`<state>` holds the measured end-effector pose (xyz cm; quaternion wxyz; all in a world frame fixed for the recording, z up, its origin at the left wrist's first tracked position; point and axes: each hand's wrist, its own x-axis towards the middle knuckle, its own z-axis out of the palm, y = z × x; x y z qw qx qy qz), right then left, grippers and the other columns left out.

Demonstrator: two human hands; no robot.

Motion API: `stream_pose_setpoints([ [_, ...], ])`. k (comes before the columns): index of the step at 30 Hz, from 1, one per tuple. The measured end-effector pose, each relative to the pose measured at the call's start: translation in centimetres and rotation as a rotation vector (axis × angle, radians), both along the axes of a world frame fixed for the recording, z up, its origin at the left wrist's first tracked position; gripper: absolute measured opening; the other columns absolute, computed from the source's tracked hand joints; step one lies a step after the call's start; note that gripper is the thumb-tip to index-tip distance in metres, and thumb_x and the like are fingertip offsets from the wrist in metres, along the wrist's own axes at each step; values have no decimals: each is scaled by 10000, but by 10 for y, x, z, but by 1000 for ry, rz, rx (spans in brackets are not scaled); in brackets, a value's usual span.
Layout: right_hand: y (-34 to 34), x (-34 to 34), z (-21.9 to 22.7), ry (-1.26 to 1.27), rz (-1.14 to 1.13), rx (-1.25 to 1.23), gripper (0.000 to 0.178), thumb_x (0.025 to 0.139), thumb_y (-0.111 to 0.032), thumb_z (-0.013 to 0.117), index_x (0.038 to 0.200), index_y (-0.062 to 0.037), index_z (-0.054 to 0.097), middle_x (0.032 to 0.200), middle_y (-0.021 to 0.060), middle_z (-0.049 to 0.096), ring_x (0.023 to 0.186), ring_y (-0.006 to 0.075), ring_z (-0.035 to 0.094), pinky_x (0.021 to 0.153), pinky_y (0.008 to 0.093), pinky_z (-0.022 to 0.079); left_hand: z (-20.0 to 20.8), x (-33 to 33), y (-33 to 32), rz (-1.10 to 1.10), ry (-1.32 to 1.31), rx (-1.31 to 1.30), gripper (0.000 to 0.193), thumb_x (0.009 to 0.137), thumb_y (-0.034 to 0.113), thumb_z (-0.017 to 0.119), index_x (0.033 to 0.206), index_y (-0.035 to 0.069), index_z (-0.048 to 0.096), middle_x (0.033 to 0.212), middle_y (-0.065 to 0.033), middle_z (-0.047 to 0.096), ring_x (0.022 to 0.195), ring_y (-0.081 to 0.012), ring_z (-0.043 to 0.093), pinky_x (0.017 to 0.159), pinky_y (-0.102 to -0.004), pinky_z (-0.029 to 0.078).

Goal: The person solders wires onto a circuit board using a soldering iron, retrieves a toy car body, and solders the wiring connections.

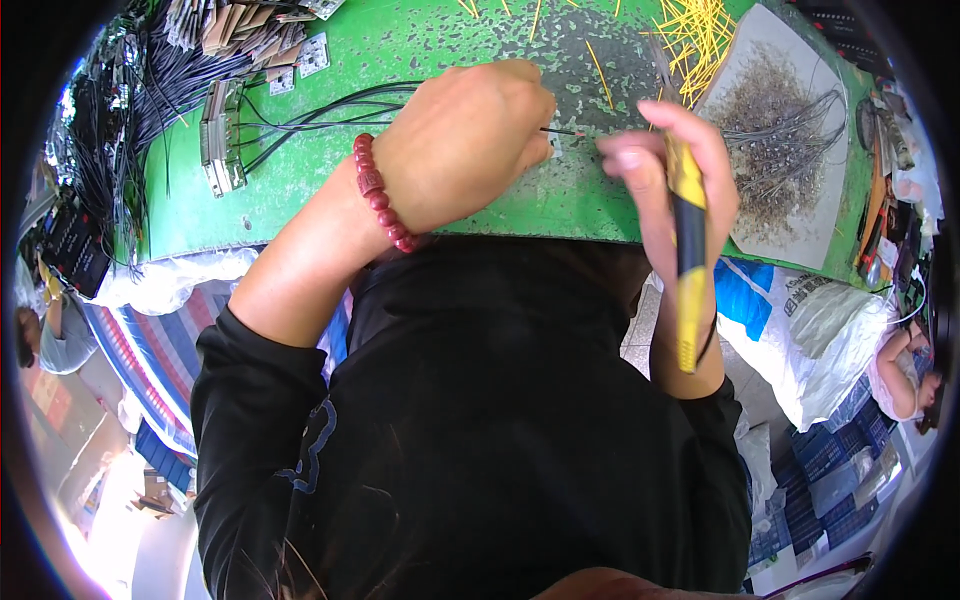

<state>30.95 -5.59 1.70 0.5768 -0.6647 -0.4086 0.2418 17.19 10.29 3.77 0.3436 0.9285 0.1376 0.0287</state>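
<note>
Left hand closed on slim black wires; right hand curled round one slender yellow-and-black tool.
The tool crosses the near edge of the flaking green tabletop; the wires run to one stack of flat pieces at its left, and one grey sheet bears crumbly brown debris at its right.

We see a green painted bench, slightly glossy, its coat chipped and rough toward the far edge. Near the far left corner, the thin black cables look smooth and plastic-coated. Toward the far right corner, the slim yellow strands look like smooth plastic. By the right edge, we find a matt, pale grey, paper-like sheet. The long yellow-and-black tool looks plastic; the round red bracelet beads shine.
</note>
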Motion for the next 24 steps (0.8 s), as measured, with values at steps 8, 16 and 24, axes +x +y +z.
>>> stream_pose_setpoints([
  [8,26,-9,-5,-92,28,54,357,784,77,675,1095,-81,597,691,12,637,602,48,577,570,197,460,4,-2,0,26,9,28,163,789,137,674,792,-10,603,822,-143,579,780,-365,591,670,-433,464],
  [16,21,-15,-7,-250,84,143,400,752,121,695,1095,-66,614,783,60,658,684,106,636,629,224,496,12,-3,2,21,19,-38,146,796,147,662,838,12,621,815,-134,612,763,-352,611,669,-417,486],
  [24,11,-13,-14,-181,-10,126,416,772,91,702,1136,-65,576,851,105,721,745,121,686,670,232,528,2,-7,-5,107,-66,-46,113,788,112,661,839,22,612,805,-120,622,733,-332,618,639,-392,489],
])
